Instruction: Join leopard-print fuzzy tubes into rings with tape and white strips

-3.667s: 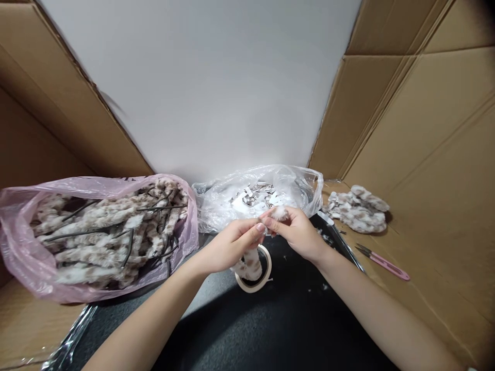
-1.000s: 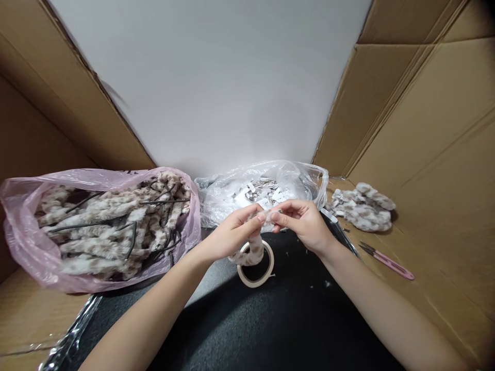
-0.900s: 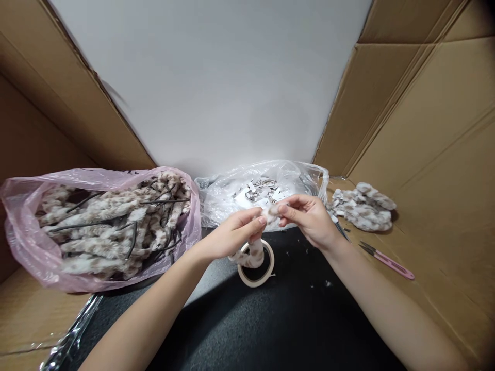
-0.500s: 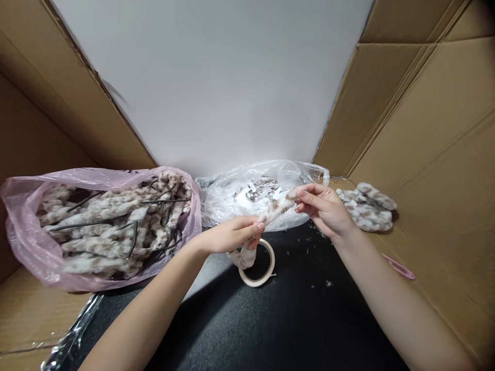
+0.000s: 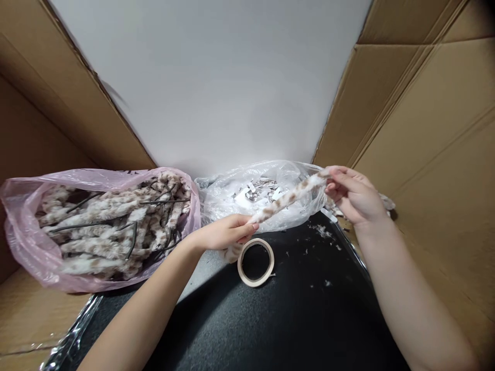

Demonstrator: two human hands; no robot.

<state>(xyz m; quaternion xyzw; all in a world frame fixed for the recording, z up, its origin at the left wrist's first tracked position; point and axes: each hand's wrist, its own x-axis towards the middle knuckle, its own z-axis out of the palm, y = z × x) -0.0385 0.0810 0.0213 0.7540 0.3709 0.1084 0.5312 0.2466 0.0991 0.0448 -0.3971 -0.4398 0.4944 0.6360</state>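
Observation:
A white furry strip with brown spots (image 5: 292,198) is stretched between my two hands above the black work surface (image 5: 294,309). My left hand (image 5: 228,233) pinches it near its lower part, and a short piece hangs below the fingers. The far upper end is pinched in the fingers of my right hand (image 5: 353,193), up and to the right. A roll of cream tape (image 5: 256,283) lies flat on the surface, just below and right of my left hand.
On the left, a pink plastic bag (image 5: 31,257) holds furry strips and dark wires. Behind the hands lies a clear bag (image 5: 216,203) with paper scraps. More furry pieces (image 5: 386,202) show partly behind my right hand. Cardboard walls (image 5: 436,154) flank both sides; bits of fluff dot the surface.
My right hand has moved up and to the right, and a longer length of the strip now spans between the hands. My left hand has barely shifted. My right arm now covers the pink tool.

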